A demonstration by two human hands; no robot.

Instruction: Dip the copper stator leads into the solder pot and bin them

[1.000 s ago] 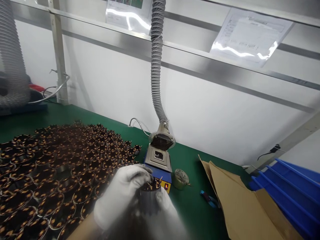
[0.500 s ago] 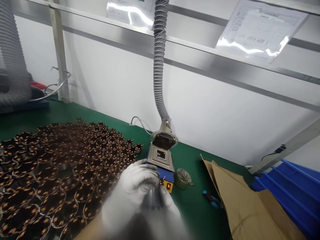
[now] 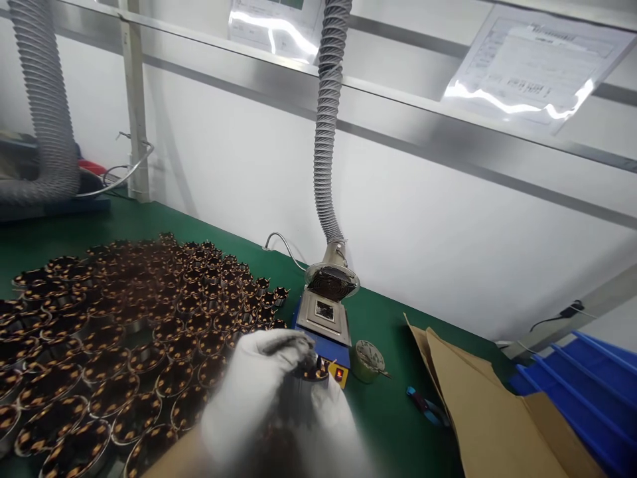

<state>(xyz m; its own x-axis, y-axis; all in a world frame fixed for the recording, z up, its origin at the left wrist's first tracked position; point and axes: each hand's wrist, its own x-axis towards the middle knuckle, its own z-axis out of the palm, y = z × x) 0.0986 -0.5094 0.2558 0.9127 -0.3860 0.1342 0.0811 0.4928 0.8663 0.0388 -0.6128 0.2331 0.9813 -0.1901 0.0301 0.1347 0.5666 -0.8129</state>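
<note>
The wound cylinder (image 3: 303, 395) is near the blue device (image 3: 324, 343), with the right hand's (image 3: 337, 415) grip pressing its side and the left hand's (image 3: 256, 378) fingers bent at its rim (image 3: 315, 379), pinching I cannot tell what, so too strong a pull could perhaps damage its wire ends (image 3: 326, 364).

The left grip (image 3: 256, 385) is white with grey-smudged fingers, the right grip (image 3: 334, 408) white, and the held part (image 3: 314, 374) dark grey and black with copper-coloured dots. On a green worktop (image 3: 383, 315), black rings (image 3: 169, 328) edged in silver bear repeating copper-orange dots, while the heater (image 3: 323, 338) is blue with a silver top, yellow front and red-lit switch. Also pictured are grey ridged hoses (image 3: 326, 146), a white wall (image 3: 239, 179), tan cardboard (image 3: 478, 398), blue trays (image 3: 587, 392), a yellow-green cup (image 3: 367, 365), pliers (image 3: 426, 406) in teal and dark tones, and white sheets (image 3: 532, 73).
</note>
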